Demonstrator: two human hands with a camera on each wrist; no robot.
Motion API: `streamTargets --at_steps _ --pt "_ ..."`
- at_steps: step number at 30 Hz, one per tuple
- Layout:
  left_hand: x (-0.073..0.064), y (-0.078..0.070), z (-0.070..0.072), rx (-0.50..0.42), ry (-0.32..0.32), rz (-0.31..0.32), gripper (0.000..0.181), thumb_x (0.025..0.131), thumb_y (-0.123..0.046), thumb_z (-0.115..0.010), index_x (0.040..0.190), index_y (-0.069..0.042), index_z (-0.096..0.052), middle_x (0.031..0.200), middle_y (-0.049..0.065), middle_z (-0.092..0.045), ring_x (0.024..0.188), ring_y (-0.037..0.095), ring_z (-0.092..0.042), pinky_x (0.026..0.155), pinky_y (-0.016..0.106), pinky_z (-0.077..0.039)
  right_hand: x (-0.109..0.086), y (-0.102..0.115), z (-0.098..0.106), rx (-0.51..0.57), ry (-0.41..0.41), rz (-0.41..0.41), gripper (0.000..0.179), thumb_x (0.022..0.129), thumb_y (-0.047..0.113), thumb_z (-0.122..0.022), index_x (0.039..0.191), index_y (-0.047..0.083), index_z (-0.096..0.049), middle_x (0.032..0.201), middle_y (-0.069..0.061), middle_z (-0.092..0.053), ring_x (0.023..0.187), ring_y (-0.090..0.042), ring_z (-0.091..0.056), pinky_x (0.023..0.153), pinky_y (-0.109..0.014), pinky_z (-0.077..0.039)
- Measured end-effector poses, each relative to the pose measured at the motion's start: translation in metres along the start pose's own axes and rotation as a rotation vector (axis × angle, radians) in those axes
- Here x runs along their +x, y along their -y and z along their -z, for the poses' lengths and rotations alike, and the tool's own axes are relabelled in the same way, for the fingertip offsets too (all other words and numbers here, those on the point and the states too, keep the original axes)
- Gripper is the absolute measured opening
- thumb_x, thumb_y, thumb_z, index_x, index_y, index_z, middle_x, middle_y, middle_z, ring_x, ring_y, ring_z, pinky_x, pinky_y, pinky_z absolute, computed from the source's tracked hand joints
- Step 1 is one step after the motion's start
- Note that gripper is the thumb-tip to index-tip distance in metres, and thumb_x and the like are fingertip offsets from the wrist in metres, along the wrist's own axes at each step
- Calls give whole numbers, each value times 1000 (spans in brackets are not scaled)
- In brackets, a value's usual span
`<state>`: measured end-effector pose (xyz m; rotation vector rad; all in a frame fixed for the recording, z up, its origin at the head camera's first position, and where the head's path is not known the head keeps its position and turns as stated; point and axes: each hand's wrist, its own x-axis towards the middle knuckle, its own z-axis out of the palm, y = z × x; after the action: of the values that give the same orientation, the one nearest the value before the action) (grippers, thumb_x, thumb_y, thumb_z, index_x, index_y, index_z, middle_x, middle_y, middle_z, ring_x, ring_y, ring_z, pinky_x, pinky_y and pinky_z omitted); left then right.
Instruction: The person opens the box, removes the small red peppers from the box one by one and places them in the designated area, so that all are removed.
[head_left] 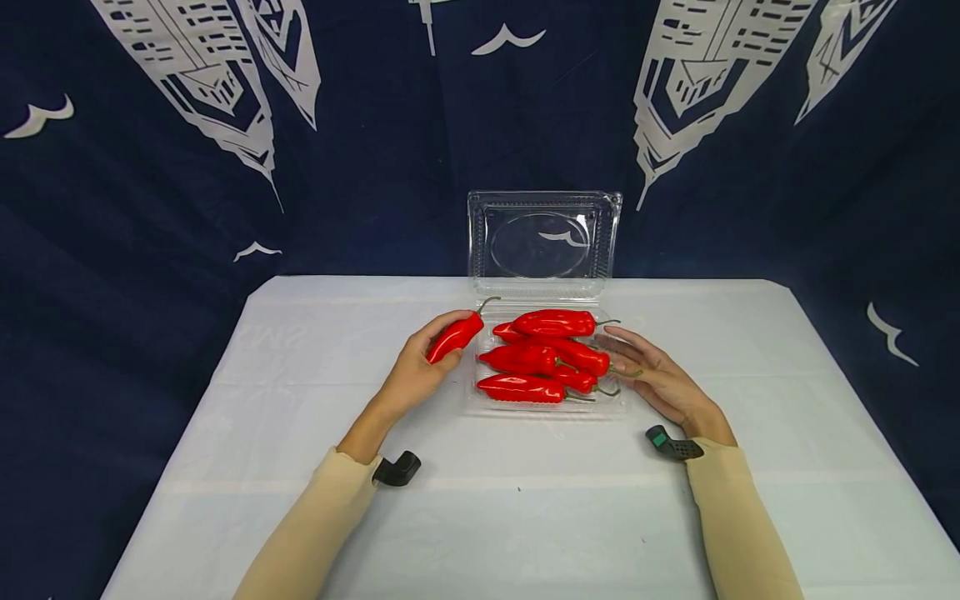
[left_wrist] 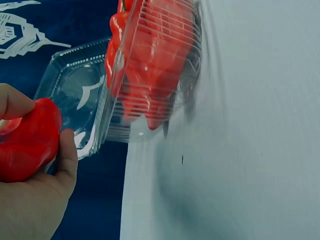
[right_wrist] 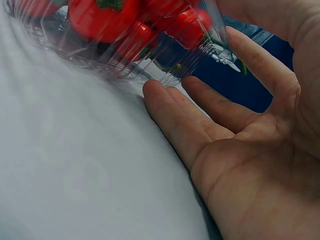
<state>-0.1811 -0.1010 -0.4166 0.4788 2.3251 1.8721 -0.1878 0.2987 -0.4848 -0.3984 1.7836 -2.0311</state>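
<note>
A red chili pepper (head_left: 455,337) with a green stem is gripped between the thumb and fingers of my left hand (head_left: 417,367), just left of a clear plastic clamshell box (head_left: 546,410). Several more red peppers (head_left: 522,388) lie piled in the box, most with stems pointing right. My right hand (head_left: 671,385) is at the box's right side, its fingers (right_wrist: 170,110) extended with fingertips right at the ribbed wall. In the left wrist view, the held pepper (left_wrist: 30,142) shows close up beside the box wall.
The box's clear lid (head_left: 543,237) stands raised at the back, near the far edge of the white-covered table (head_left: 480,517). A dark blue cloth (head_left: 420,150) with white building and bird prints hangs behind. Each wrist wears a small black camera (head_left: 397,469).
</note>
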Motion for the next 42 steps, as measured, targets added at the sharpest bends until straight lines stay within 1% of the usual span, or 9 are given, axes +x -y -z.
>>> streamTargets --at_steps 5,11,14,17,21,25,33,37,42 --pt "-1 4 6 29 -37 20 56 93 3 -58 141 -27 -55 138 3 -56 122 25 -52 95 37 -51 0 0 0 8 2 3 62 104 3 -46 160 11 -19 166 -18 -17 137 -7 -47 105 -22 -46" --pt "-3 8 15 68 -79 57 55 95 0 -59 143 -26 -52 135 11 -54 109 28 -52 74 32 -51 0 0 0 9 10 3 63 104 3 -46 160 10 -17 166 -17 -16 137 -6 -46 105 -22 -45" --pt "-3 12 19 90 -107 103 52 96 -3 -60 142 -27 -54 136 11 -53 108 28 -50 69 30 -49 0 -1 1 9 10 4 63 104 3 -46 160 10 -17 166 -18 -15 137 -6 -46 105 -22 -45" --pt "-2 17 22 95 -144 149 50 96 -4 -60 141 -25 -55 137 12 -53 109 28 -49 70 31 -48 0 -1 1 11 10 5 63 104 3 -46 160 10 -17 166 -19 -15 137 -7 -47 105 -22 -45" --pt "-1 22 24 64 -178 201 51 96 -1 -60 143 -20 -54 136 14 -53 112 29 -50 77 32 -48 0 -1 1 11 12 9 63 104 2 -46 160 9 -17 166 -19 -16 136 -7 -47 105 -23 -46" --pt "0 26 25 14 -191 256 53 96 1 -58 145 -18 -51 139 14 -51 117 29 -50 85 33 -46 0 -1 1 2 10 8 63 104 3 -46 160 9 -17 166 -18 -18 136 -6 -47 105 -22 -45" --pt "5 29 25 -60 -222 325 55 96 2 -58 146 -18 -49 139 14 -49 116 27 -51 88 34 -46 -1 0 0 -22 -18 -29 64 104 7 -49 160 11 -18 165 -15 -20 135 -4 -47 103 -21 -46" --pt "7 32 23 -92 -215 349 55 96 1 -59 146 -15 -47 136 16 -50 112 26 -55 86 32 -48 -1 0 0 -22 -15 -29 64 104 6 -48 160 11 -18 166 -15 -19 137 -5 -45 104 -21 -45" --pt "9 36 21 -96 -173 344 53 96 1 -59 146 -12 -45 134 20 -50 112 30 -57 84 30 -50 0 -1 0 -24 -18 -31 62 104 7 -49 160 15 -23 166 -13 -20 140 -7 -41 104 -20 -45"
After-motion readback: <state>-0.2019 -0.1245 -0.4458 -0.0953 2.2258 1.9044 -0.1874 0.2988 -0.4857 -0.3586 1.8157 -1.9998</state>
